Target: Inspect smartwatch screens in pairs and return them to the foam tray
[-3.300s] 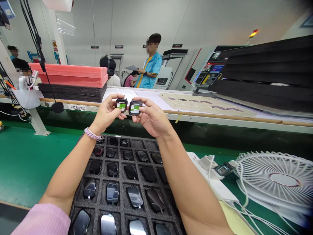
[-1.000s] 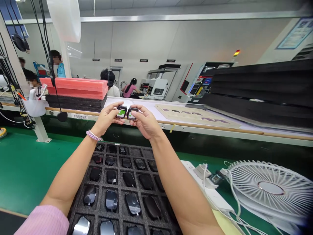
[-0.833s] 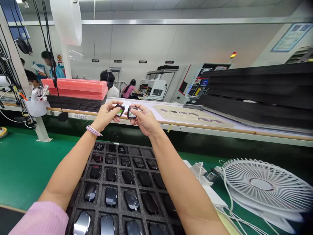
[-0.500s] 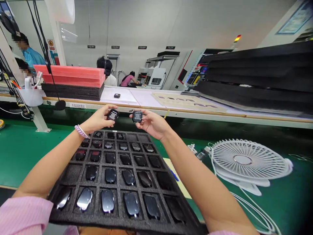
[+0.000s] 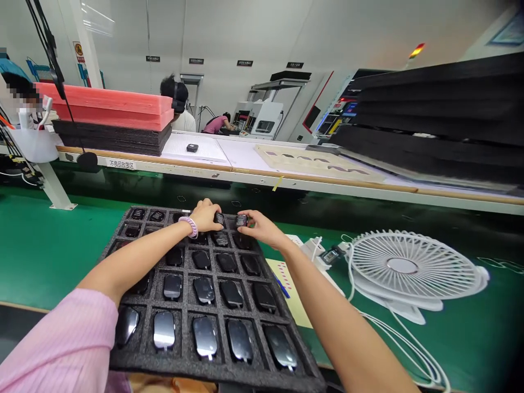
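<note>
A black foam tray [image 5: 184, 305] with square compartments lies before me, many of them holding dark glossy devices. Over its back right part, my left hand [image 5: 206, 216] grips a small black device [image 5: 219, 219] between thumb and fingers. Just to the right, my right hand [image 5: 257, 226] pinches another black device [image 5: 241, 221] with pale print on it, at the tray's back right corner. The two devices are close together but apart. My left forearm passes over the tray's left part and hides some compartments.
A white fan [image 5: 403, 266] with cables lies at the right, near a yellow sheet [image 5: 301, 311] and a blue pen. Red foam [image 5: 106, 106] and black foam stacks [image 5: 442, 120] stand on the raised shelf. Other people are in the background.
Both hands have moved down from above the tray's back edge to its back right compartments, each still holding its device. The view has shifted, and the tray's back left compartments now show.
</note>
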A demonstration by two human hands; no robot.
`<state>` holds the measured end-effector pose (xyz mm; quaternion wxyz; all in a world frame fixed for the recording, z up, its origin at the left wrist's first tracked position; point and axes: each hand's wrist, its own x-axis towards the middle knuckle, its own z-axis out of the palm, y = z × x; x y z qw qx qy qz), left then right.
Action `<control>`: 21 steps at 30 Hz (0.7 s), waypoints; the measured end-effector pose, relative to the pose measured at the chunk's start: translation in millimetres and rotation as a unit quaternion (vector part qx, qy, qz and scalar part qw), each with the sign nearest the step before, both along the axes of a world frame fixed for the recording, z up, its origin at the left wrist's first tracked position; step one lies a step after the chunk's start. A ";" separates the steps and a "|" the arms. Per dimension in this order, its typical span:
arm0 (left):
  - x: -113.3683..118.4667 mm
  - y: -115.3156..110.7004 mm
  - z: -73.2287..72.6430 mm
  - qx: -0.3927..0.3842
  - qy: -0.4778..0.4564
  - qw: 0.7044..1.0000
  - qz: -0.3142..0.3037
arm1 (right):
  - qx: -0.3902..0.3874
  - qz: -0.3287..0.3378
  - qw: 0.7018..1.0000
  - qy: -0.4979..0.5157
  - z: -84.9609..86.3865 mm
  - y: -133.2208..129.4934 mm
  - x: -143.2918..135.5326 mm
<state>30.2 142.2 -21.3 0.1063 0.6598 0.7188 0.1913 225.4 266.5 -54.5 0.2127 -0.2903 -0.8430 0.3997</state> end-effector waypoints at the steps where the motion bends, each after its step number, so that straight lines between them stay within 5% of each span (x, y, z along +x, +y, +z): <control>1: 1.9 7.1 -5.6 -0.009 0.011 1.000 0.007 | 0.024 -0.003 1.000 -0.012 -3.2 6.0 -1.4; 4: 2.3 17.9 -13.2 -0.029 0.039 0.999 0.017 | 0.067 0.016 0.996 -0.052 -9.5 20.2 -5.8; 7: -11.4 7.3 0.2 -0.011 0.066 0.998 0.017 | 0.097 0.029 0.991 -0.083 -9.9 29.6 -5.9; 12: -73.7 -62.6 45.9 0.092 0.103 0.990 0.005 | 0.191 0.061 0.976 -0.092 3.3 20.3 -13.2; 14: -99.6 -99.1 53.0 0.084 0.088 0.991 0.047 | 0.247 0.112 0.957 -0.100 11.2 -0.6 -29.5; 18: -126.9 -155.6 31.9 -0.021 0.045 0.985 0.167 | 0.263 0.237 0.929 -0.104 26.0 -65.9 -81.2; 21: -128.2 -173.3 5.7 -0.002 0.037 0.976 0.214 | 0.286 0.244 0.910 -0.173 31.2 -111.3 -119.7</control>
